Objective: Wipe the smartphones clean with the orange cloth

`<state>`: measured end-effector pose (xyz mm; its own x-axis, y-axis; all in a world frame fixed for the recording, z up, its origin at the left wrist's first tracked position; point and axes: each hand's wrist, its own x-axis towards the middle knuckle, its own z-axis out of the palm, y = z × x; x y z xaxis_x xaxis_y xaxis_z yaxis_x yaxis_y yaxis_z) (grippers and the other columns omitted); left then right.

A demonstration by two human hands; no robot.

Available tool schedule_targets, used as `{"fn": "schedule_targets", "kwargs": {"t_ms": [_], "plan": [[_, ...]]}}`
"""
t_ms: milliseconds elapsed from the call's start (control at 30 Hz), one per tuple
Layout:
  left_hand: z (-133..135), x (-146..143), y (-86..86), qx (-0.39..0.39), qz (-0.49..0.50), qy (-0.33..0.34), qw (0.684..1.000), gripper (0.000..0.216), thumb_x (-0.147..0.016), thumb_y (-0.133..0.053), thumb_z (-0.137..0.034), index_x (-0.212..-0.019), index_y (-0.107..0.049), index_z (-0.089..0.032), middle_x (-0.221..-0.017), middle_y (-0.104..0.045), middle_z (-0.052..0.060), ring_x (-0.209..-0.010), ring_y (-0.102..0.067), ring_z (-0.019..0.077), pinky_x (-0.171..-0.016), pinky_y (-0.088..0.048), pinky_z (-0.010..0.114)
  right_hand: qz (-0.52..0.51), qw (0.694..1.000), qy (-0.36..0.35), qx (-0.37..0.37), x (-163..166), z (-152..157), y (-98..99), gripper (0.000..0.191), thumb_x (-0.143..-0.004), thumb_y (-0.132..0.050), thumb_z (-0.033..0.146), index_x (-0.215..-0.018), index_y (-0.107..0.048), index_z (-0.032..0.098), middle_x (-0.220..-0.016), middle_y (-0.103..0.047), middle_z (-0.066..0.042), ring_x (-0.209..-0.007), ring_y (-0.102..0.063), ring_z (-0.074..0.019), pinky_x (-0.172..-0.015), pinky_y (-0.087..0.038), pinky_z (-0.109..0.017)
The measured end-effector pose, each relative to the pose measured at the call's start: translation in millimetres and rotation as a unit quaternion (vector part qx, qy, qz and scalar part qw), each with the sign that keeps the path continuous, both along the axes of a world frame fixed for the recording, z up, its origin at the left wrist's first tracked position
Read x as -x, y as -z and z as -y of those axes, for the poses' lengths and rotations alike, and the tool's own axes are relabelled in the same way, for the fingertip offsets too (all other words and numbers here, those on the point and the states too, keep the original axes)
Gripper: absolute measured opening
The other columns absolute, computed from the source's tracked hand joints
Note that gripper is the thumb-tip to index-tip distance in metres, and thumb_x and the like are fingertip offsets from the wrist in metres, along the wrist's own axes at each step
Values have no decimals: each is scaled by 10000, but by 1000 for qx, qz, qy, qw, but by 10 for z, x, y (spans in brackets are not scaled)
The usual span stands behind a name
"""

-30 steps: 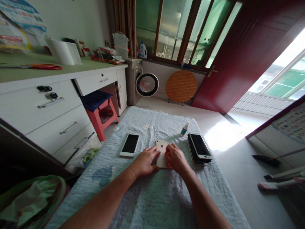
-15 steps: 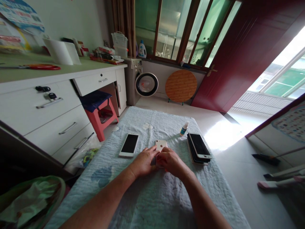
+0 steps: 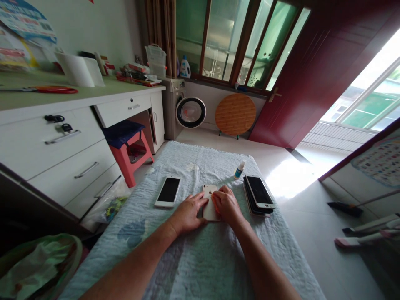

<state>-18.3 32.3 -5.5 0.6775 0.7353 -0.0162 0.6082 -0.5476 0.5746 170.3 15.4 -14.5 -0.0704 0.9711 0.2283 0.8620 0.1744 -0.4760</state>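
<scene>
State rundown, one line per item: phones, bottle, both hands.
Middle phone: face down, back up.
Left hand: flat, fingers on the middle phone's left edge.
Right hand: fingers curled over its right side.
Left phone: face up, screen dark.
Phone stack: top one face up, dark.
Bottle: upright, capped.

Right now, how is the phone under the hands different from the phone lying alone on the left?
The phone under the hands lies face down, showing its pale back; the lone phone lies face up, showing dark glass. The left hand and right hand both touch the first; nothing touches the lone phone. Both lie flat on the blue cloth.
</scene>
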Motion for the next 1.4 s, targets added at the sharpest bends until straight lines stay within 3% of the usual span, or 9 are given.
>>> {"fn": "schedule_targets", "kwargs": {"t_ms": [300, 533, 733, 833, 967, 1267, 1400], "plan": [[3, -3, 23, -22, 0, -4, 1000, 585, -695, -721, -332, -1245, -592, -180, -1494, -424, 137, -1278, -495, 348, -1087, -369, 435, 73, 997, 20, 7, -18, -232, -6, 296, -953, -473, 181, -726, -663, 176, -871, -536, -41, -844, -451, -158, -794, -341, -257], [-2, -6, 24, -15, 28, -2, 999, 616, -689, -720, -316, -1271, -568, -188, -1461, -464, 127, -1303, -475, 324, -1116, -346, 423, 102, 995, -9, -10, 42, -439, 50, 253, -955, -481, 196, -822, -695, 191, -962, -595, -66, -873, -472, -179, -815, -341, -281], [-1, -19, 125, 2, 75, -51, 996, 923, -636, -758, -297, -1450, -340, -169, -1500, -391, 160, -1407, -335, 335, -1172, -277, 467, 58, 997, -41, -27, 134, -368, 43, 232, -976, -474, 219, -905, -695, 222, -977, -633, -34, -937, -506, -175, -821, -345, -278], [3, -19, 158, -1, 106, -54, 993, 989, -649, -764, -319, -1488, -248, -230, -1541, -331, 134, -1433, -286, 336, -1180, -252, 496, 36, 997, -59, -16, 157, -320, 13, 215, -960, -495, 189, -886, -696, 215, -942, -644, -27, -922, -526, -162, -817, -346, -271], [-5, -13, 176, 14, 98, -53, 994, 1052, -663, -772, -308, -1509, -162, -174, -1574, -246, 185, -1457, -230, 324, -1191, -225, 482, 26, 996, -82, -9, 183, -251, -16, 183, -924, -542, 155, -840, -696, 205, -899, -652, -18, -881, -537, -153, -798, -342, -270], [-31, 0, 195, -4, 65, -33, 997, 906, -679, -776, -380, -1453, -348, -180, -1526, -358, 179, -1419, -323, 328, -1174, -274, 478, 10, 989, -147, -9, 196, 17, -55, 217, -949, -517, 177, -846, -707, 196, -872, -648, -30, -853, -526, -150, -825, -371, -260], [-31, -13, 168, -7, 40, -36, 999, 792, -708, -735, -410, -1394, -431, -156, -1488, -417, 188, -1381, -388, 331, -1147, -321, 465, 7, 984, -176, 32, 176, 186, -146, 194, -918, -564, 167, -785, -700, 203, -898, -651, -25, -864, -537, -145, -815, -385, -240]]}}
